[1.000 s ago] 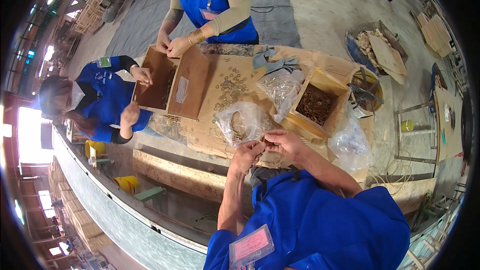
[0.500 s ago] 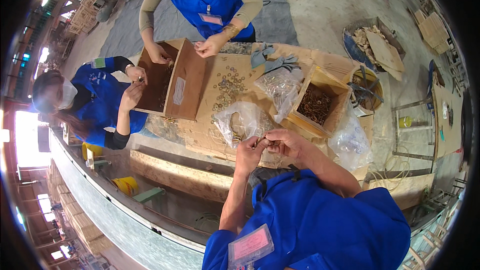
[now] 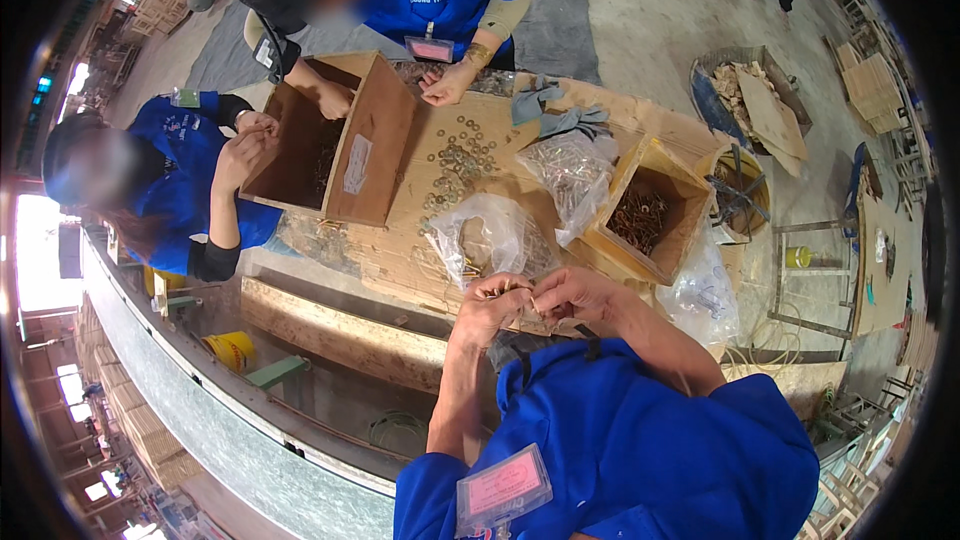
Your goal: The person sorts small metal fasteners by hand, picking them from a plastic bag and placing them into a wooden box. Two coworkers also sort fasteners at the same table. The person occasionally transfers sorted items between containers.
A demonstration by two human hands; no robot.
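Observation:
My left hand (image 3: 488, 308) and my right hand (image 3: 575, 296) meet over the near edge of the cardboard-covered table (image 3: 390, 260). Fingers of both are pinched on something small, mostly hidden by the fingertips. Just beyond them lies a crumpled clear plastic bag (image 3: 492, 225) with brass-coloured bolts at its mouth. Many loose washers (image 3: 462, 155) are spread farther back. To the right, a small wooden box (image 3: 622, 248) holds a heap of dark bolts (image 3: 640, 215). A second clear bag (image 3: 568, 175), filled with small metal parts, leans beside that box.
A large brown wooden box (image 3: 375, 155) stands on the left; two co-workers in blue shirts work around it. Grey gloves (image 3: 560, 112) lie at the far edge. Right of the small box are a bucket with straps (image 3: 738, 195) and another plastic bag (image 3: 700, 300). A metal-edged surface runs lower left.
My hands stay together, with the fingers slightly shifted. The far co-worker leans lower, reaching into the large box. The view has moved slightly.

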